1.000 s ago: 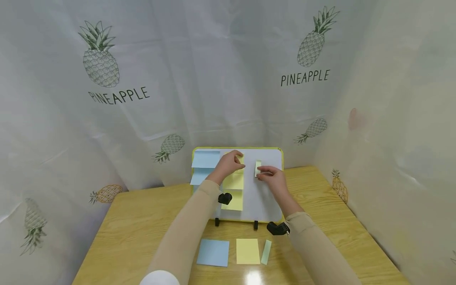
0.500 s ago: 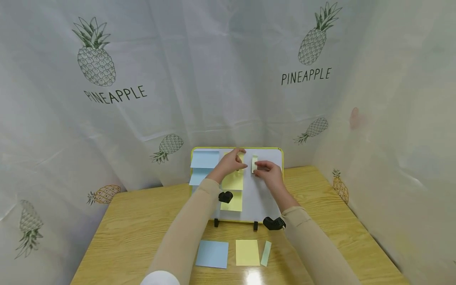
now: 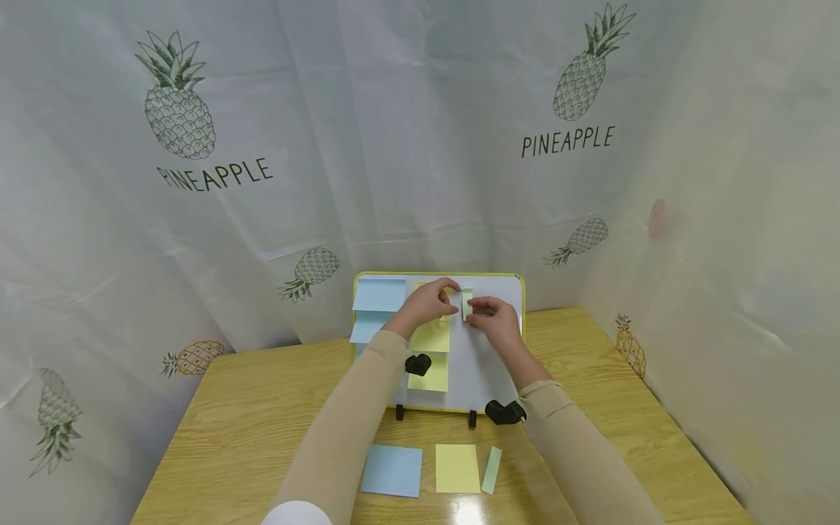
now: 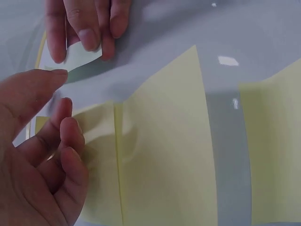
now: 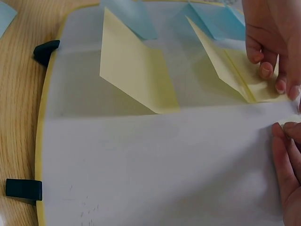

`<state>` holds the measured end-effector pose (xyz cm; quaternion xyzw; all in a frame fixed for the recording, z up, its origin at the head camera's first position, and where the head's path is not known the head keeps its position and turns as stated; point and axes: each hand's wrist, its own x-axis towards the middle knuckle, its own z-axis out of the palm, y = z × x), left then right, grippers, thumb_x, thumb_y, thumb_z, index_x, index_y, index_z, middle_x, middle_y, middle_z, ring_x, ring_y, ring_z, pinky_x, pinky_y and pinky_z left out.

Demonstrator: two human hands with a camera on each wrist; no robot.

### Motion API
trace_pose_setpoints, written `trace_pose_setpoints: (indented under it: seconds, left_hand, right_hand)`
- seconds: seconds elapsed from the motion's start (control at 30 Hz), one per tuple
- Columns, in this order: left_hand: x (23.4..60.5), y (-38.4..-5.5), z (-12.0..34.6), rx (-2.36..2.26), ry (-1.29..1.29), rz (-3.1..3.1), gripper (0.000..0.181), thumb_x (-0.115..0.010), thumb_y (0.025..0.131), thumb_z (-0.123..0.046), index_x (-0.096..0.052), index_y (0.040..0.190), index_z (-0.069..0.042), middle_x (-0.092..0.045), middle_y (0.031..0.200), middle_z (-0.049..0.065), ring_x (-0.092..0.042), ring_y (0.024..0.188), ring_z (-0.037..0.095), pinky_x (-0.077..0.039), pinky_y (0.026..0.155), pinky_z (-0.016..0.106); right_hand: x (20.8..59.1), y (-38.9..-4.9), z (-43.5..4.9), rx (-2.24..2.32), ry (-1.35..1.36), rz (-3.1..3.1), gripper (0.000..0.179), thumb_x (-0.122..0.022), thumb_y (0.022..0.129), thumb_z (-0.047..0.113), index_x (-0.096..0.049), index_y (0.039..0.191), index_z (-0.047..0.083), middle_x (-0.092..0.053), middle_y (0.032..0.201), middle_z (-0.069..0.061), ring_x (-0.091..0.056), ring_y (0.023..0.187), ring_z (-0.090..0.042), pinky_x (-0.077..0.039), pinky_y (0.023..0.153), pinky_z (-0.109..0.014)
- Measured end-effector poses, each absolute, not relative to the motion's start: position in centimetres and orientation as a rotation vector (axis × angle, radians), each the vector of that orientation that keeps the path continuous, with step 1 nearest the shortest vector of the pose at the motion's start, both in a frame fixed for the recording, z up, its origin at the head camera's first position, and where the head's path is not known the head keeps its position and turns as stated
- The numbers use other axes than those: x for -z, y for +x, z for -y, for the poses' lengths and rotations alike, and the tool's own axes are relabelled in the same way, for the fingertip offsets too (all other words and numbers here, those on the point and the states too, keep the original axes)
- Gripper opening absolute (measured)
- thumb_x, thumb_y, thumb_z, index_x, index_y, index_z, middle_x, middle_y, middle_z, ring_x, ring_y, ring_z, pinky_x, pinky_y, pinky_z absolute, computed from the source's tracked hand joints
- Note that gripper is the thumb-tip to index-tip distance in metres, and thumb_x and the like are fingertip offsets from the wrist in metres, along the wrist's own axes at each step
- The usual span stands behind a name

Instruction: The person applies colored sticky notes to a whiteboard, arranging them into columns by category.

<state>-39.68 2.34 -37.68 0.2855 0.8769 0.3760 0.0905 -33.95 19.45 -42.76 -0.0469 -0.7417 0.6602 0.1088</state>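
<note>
My right hand (image 3: 496,321) pinches a narrow pale green sticky note (image 3: 467,302) in front of the whiteboard (image 3: 482,372). In the left wrist view the note (image 4: 81,57) curves away from the board under the right fingers. My left hand (image 3: 425,302) is just left of it, over the top yellow sticky note, thumb and forefinger apart. Its thumb tip lies close to the note's corner; whether they touch I cannot tell. Below the left hand, more yellow sticky notes (image 3: 428,375) stick to the board, their free ends standing off it.
Blue sticky notes (image 3: 379,294) hang in a column at the board's left. Black feet (image 3: 472,418) hold its lower edge. On the wooden table (image 3: 249,430) lie a blue pad (image 3: 392,471), a yellow pad (image 3: 457,469) and a slim green pad (image 3: 491,470). A pineapple-print curtain (image 3: 407,146) stands behind.
My right hand has carried the green note left and slightly up, close to the yellow column. The left hand has shifted slightly right toward it, its fingers still apart.
</note>
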Motion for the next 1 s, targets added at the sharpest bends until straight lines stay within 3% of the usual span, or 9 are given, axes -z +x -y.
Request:
trace_pose_setpoints:
  seconds: [0.27,0.77,1.0]
  left_hand:
    - [37.88,-39.66,-2.13,-1.111,0.777,-2.604,0.022,-0.072,0.09,-0.02,-0.065,0.107,-0.01,-0.062,0.084,0.004,-0.058,0.068,0.018,-0.048,0.064,0.029]
    - [38.49,-40.17,-2.06,-1.193,0.703,-2.553,0.05,-0.07,0.09,-0.017,-0.045,0.133,-0.011,-0.062,0.078,0.006,-0.054,0.064,0.019,-0.045,0.066,0.032]
    - [38.63,-40.24,-2.12,-1.237,0.678,-2.522,0.056,-0.07,0.09,-0.017,-0.04,0.138,-0.014,-0.061,0.074,0.006,-0.052,0.063,0.018,-0.043,0.064,0.032]
  right_hand:
    - [42.73,-33.96,-19.45,-1.925,-0.133,2.199,0.028,-0.071,0.083,-0.008,-0.068,0.111,-0.004,-0.062,0.104,-0.016,-0.065,0.081,-0.014,-0.055,0.073,-0.026]
    - [42.8,-34.22,-19.53,-1.875,-0.161,2.264,0.029,-0.072,0.084,-0.005,-0.068,0.112,-0.003,-0.061,0.105,-0.016,-0.064,0.083,-0.017,-0.055,0.074,-0.026]
    - [42.83,-34.34,-19.62,-1.859,-0.174,2.278,0.029,-0.072,0.084,-0.005,-0.068,0.112,-0.002,-0.061,0.106,-0.016,-0.063,0.086,-0.019,-0.054,0.074,-0.026]
